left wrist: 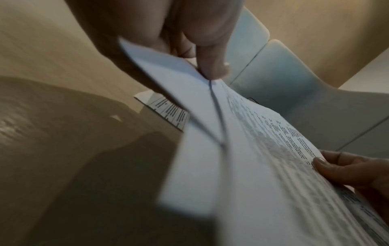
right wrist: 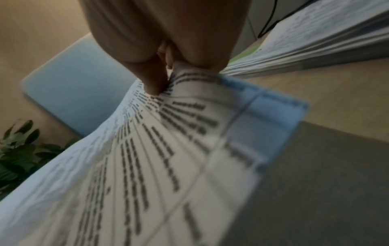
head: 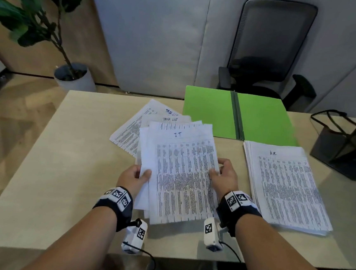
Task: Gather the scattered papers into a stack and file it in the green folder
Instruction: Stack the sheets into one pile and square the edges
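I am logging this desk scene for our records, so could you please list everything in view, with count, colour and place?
held papers: several sheets, white, printed, top one marked IT, lifted over the table's middle
scattered papers: a few, white, two headed TASK LIST, fanned behind the held ones
paper stack: one, white, on the table at right
green folder: one, lying open at the table's far edge
table: one, light wood
office chair: one, black, behind the table
potted plant: one, green leaves, grey pot, on the floor far left
monitor stand: one, black, far right
left hand: grips the held papers' left edge
right hand: pinches their right edge
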